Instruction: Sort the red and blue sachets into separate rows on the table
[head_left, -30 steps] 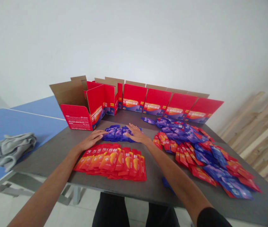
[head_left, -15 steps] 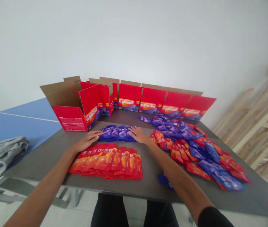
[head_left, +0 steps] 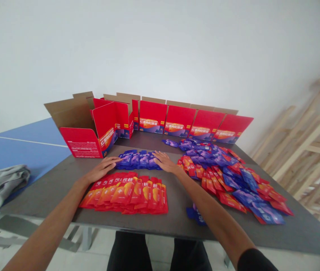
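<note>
A row of purple sachets [head_left: 139, 160] lies flat on the grey table, its pieces overlapping side by side. At its left end my left hand [head_left: 102, 168] rests with fingers stretched out, the tips touching the outermost sachet. My right hand [head_left: 164, 162] lies over the right end, fingers extended and apart, covering part of the last sachet. Neither hand grips anything. Nearer to me, a fanned row of red-orange sachets [head_left: 126, 194] is spread below the purple ones. Beside my right forearm lies a purple sachet [head_left: 195, 215], partly hidden by the arm.
A mixed heap of red and purple sachets [head_left: 224, 169] covers the table's right side. Open red cartons [head_left: 153, 117] line the back, and another open carton [head_left: 82, 143] stands at left. A grey cloth [head_left: 4, 184] lies on the blue table [head_left: 35, 148]. Wooden frames [head_left: 304, 150] lean at right.
The view has shifted slightly, so everything appears a little further left. Both hands remain at the ends of the purple row, with no clear movement of the sachets.
</note>
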Demonstrator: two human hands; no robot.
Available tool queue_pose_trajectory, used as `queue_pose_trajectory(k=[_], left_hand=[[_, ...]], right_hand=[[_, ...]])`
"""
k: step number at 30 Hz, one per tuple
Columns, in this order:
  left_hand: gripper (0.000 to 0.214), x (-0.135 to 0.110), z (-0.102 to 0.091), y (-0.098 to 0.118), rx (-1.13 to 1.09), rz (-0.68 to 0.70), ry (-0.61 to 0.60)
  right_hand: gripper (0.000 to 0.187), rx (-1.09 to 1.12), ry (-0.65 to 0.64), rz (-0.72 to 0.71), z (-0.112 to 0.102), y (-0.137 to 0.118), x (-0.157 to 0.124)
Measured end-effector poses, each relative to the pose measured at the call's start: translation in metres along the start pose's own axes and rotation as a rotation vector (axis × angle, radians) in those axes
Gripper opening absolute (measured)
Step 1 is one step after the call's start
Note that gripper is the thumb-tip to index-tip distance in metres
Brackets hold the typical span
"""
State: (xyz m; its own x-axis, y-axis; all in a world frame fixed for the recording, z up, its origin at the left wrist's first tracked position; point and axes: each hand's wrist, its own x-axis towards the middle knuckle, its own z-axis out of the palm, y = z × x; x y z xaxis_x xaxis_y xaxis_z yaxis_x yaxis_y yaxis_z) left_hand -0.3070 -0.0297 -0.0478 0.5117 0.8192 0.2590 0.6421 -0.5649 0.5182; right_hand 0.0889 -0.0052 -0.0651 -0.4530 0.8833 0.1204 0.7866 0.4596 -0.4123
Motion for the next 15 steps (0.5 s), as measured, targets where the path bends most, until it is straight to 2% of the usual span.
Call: queue_pose_trajectory(k=[3, 6, 9, 11, 15], left_hand=[[0.072, 0.000, -0.001, 0.002, -0.007, 0.002, 0.010], [0.071, 0.000, -0.002, 0.003, -0.023, -0.001, 0.021], [0.072, 0.000, -0.002, 0.003, -0.040, -0.004, 0.032], [0.073, 0.000, -0.003, 0.004, -0.047, -0.004, 0.035], [0.073, 0.000, -0.003, 0.006, -0.054, -0.004, 0.037]], right_hand=[[0.070, -0.038, 0.115, 0.101, -0.014, 0.007, 0.001], [0.063, -0.161, 0.213, 0.301, -0.041, 0.025, -0.006], [0.057, -0.271, 0.202, 0.502, -0.071, 0.050, -0.025], [0.057, -0.332, 0.175, 0.584, -0.088, 0.065, -0.039], [0.058, -0.387, 0.121, 0.726, -0.105, 0.087, -0.057]])
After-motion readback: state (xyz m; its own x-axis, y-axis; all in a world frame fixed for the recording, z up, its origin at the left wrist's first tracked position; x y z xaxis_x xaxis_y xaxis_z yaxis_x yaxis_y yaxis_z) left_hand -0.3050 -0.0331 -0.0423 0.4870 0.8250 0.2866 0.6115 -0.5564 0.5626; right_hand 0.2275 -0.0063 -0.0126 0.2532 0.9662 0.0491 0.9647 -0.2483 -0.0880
